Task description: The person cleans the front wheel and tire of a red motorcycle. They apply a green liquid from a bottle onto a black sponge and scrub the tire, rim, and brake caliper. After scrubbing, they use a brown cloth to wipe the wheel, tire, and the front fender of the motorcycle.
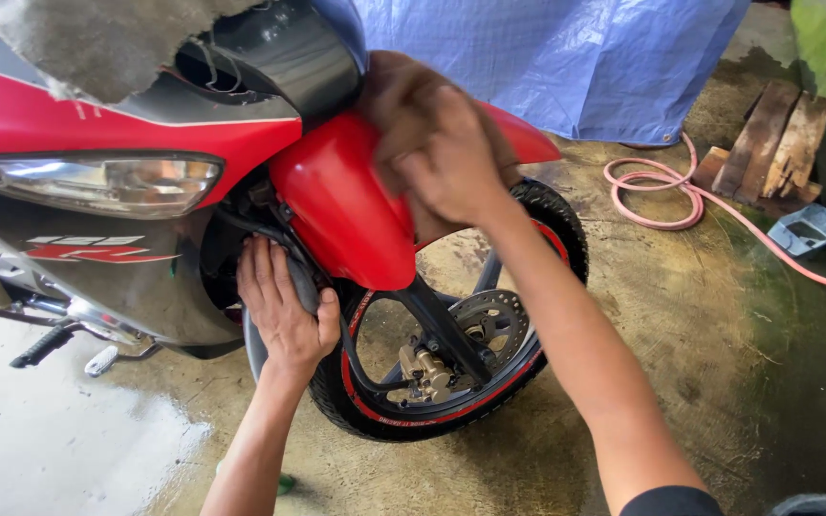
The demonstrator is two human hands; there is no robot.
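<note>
At the centre of the view, tilted toward ten o'clock, stands a glossy red plastic front mudguard (351,205) of a red and silver-grey motorcycle (97,258). It curves over a black front tyre with a red rim stripe (413,420), and its smooth surface shines with a wet gloss. Below it, at about five o'clock, sit the black spoked wheel, a drilled metal brake disc (494,320) and a brass-coloured brake caliper (427,368). To nine o'clock lies the clear headlamp (97,182).

The right hand (442,153) comes in from five o'clock along a long bare forearm and rests on top of the mudguard, fingers curled down and pressed against the red surface; it is blurred, so whether it holds a cloth cannot be told. The left hand (284,306) reaches up from six o'clock with fingers extended, wrapped round the rear edge of the tyre just under the mudguard's lower lip.

Toward two o'clock lies a blue tarpaulin (566,57), and at three o'clock a pink hose (681,196) loops across the damp concrete floor (719,363) beside stacked weathered wooden planks (776,143).
</note>
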